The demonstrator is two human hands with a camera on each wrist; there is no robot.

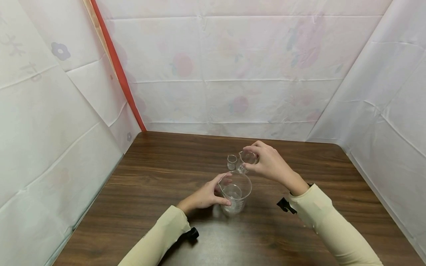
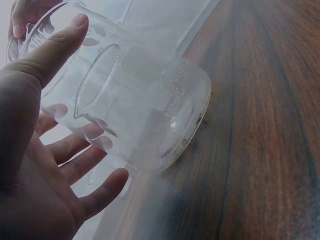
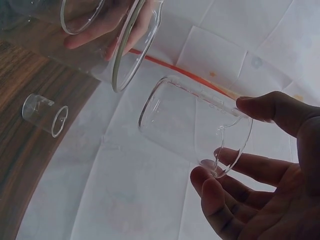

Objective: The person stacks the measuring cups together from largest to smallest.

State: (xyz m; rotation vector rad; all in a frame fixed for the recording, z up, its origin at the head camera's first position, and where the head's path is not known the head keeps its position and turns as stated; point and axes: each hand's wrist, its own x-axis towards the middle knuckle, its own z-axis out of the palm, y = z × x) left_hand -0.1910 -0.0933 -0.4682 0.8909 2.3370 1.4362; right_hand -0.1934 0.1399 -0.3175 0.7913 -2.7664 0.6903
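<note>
My left hand (image 1: pixel 204 195) curls its thumb and fingers round the side of a large glass beaker (image 1: pixel 245 195), which stands on the table. A smaller glass beaker (image 1: pixel 233 191) sits inside the large one. Just behind it, my right hand (image 1: pixel 267 160) holds a medium glass beaker (image 3: pixel 182 132) near its rim, thumb on one side and fingertips on the other. In the right wrist view this beaker is raised off the table. The smallest beaker (image 1: pixel 232 164) stands to its left on the table, touched by neither hand.
The dark wood-grain table (image 1: pixel 149 177) is bordered by pale printed cloth (image 1: pixel 213 103) at the back and both sides. A red strip (image 1: pixel 116 66) runs down the back left corner. Black camera mounts (image 1: pixel 192 234) hang at both sleeves.
</note>
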